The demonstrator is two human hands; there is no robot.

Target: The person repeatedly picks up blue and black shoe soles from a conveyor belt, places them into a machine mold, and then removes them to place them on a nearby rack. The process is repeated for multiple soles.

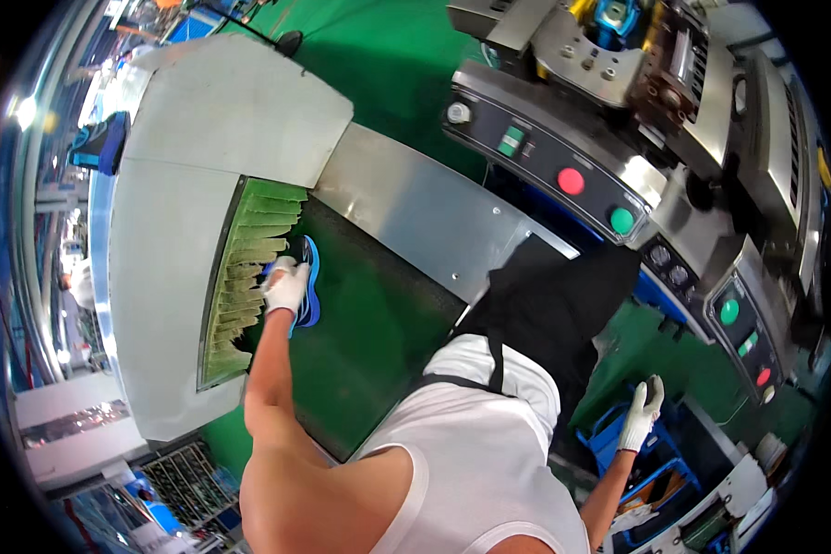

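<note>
My left hand [285, 284], in a white glove, closes on a blue and black shoe [312, 295] over the green conveyor belt [369, 323]. The shoe is right beside a curtain of yellow-green strips [254, 249] that hangs in the opening of a grey machine housing [180, 277]. Part of the shoe is hidden under my fingers. Out to the right, my gloved right hand [639, 417] holds nothing, its fingers stretched out and apart. Nearest to it is a blue frame [609, 443].
A metal machine with a control panel [554, 166] of red and green buttons stands at the upper right. Bare sheet metal [406, 208] borders the belt. Another blue and black shoe [100, 145] lies beyond the housing at the far left. Green floor [383, 65] shows behind.
</note>
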